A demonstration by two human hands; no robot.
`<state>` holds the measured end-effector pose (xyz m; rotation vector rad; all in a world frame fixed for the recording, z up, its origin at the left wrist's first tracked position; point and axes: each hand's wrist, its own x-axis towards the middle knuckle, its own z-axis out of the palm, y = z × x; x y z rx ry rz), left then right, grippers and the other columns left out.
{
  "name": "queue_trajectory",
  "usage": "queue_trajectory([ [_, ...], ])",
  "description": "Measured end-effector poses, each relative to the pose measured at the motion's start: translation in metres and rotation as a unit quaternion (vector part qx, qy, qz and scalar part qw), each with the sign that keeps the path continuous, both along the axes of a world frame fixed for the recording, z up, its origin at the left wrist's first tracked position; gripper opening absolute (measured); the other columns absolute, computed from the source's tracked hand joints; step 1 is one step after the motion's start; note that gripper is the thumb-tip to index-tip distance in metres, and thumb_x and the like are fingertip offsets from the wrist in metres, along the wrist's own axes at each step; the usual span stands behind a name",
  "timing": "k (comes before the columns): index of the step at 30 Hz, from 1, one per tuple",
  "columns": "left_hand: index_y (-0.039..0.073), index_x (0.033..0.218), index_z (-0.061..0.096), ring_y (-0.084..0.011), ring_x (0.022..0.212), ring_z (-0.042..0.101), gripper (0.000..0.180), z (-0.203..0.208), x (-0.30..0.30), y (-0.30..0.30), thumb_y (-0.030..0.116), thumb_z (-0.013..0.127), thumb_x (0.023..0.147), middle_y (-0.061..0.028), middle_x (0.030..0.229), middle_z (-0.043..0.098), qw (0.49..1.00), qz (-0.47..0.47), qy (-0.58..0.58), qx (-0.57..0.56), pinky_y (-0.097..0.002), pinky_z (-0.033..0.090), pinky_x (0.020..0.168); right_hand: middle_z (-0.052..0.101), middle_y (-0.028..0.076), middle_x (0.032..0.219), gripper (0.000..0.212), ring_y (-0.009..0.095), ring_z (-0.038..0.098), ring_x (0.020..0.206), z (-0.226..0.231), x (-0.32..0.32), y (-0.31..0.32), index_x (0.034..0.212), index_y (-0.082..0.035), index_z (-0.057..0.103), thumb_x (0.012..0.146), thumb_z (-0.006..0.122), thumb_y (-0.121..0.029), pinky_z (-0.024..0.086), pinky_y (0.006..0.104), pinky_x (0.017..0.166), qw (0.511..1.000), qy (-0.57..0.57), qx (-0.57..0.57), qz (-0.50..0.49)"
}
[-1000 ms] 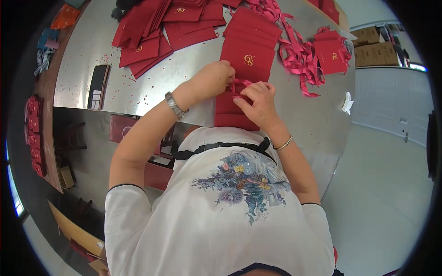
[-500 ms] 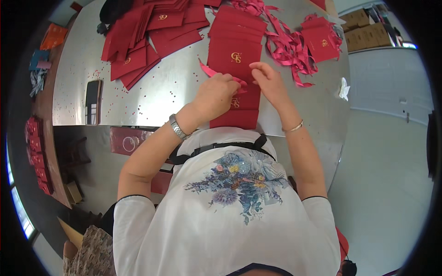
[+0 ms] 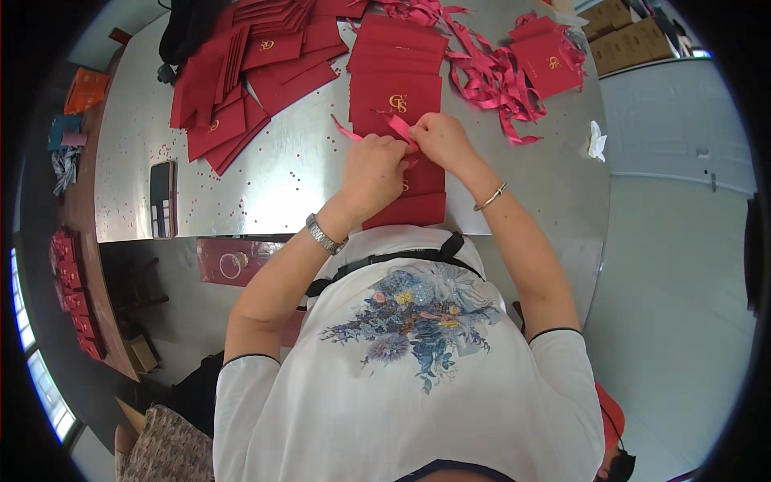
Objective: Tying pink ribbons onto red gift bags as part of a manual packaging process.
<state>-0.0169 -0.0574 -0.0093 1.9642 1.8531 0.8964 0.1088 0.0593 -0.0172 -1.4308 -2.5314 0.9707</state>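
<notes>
A pink ribbon [image 3: 399,125] lies over an overlapping row of red paper bags or sleeves [image 3: 391,90] with gold emblems. The row runs down the metal table to its near edge. My left hand [image 3: 373,172] is closed on the ribbon low on the row, and a loose ribbon end sticks out to its left. Right beside it, my right hand [image 3: 445,145] pinches the ribbon at the fingertips. Fingers hide the middle of the ribbon, so I cannot tell whether it is looped or knotted.
Red bags [image 3: 277,48] are heaped at the far left, near a black object [image 3: 183,36]. A phone [image 3: 162,199] lies at the left edge among small red dots. Tangled pink ribbons [image 3: 502,84] and ribboned red bags [image 3: 548,64] lie far right. A crumpled white tissue [image 3: 596,141] sits at the right edge.
My right hand has moved left and down onto the ribbon, and its fingers have closed. My left hand stays on the ribbon. The whole view has shifted slightly.
</notes>
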Motion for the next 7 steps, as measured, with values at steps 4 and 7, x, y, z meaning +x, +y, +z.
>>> queue_trajectory([
  [4, 0.005, 0.085, 0.066, -0.0311, 0.078, 0.06, 0.015, -0.0001, 0.0006, 0.0027, 0.015, 0.068, 0.075, -0.0116, 0.08, 0.065, 1.0, -0.004, 0.003, -0.016, -0.0431, 0.046, 0.07, 0.065, 0.02, 0.077, 0.026, 0.036, 0.064, 0.079, -0.0039, -0.0011, -0.0064, 0.076, -0.002, 0.066, 0.082, 0.057, -0.026, 0.05, 0.0449, 0.075, 0.996, 0.041, 0.03, -0.069],
  [7, 0.006, 0.085, 0.067, -0.0312, 0.08, 0.06, 0.019, 0.0028, 0.0025, 0.0039, 0.02, 0.071, 0.073, -0.011, 0.081, 0.066, 0.999, 0.005, 0.003, -0.049, -0.0428, 0.046, 0.071, 0.066, 0.02, 0.08, 0.025, 0.036, 0.064, 0.081, -0.0074, -0.0008, -0.0072, 0.078, -0.002, 0.067, 0.081, 0.059, -0.026, 0.05, 0.0453, 0.075, 0.995, 0.038, 0.035, -0.089],
])
